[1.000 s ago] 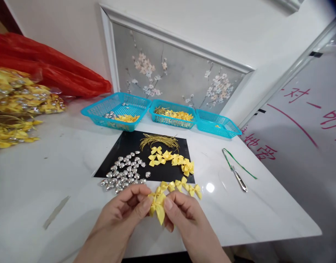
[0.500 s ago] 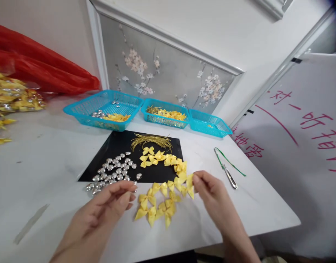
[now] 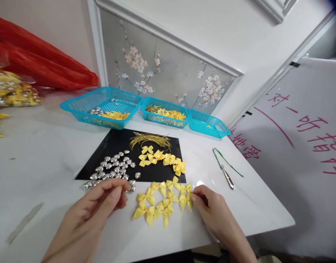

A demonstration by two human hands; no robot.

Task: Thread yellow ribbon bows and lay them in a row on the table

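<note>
Right hand [image 3: 212, 206] pinches a yellow ribbon bow [image 3: 186, 200] between fingertips; set it flat, clear of neighbouring bows. Left hand [image 3: 100, 204] hovers loosely curled beside silver heart charms [image 3: 113, 170], holding nothing.

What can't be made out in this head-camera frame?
- Right hand: fingertips sit at a yellow bow; a grip on it cannot be confirmed.
- Left hand: fingertips are curled by the silver beads; anything pinched is hidden.
- Red bags and packed yellow bows: cut off by the left edge.
- Handwriting on the white board: cut by the right edge.
- Right-most blue basket: contents too small.
</note>
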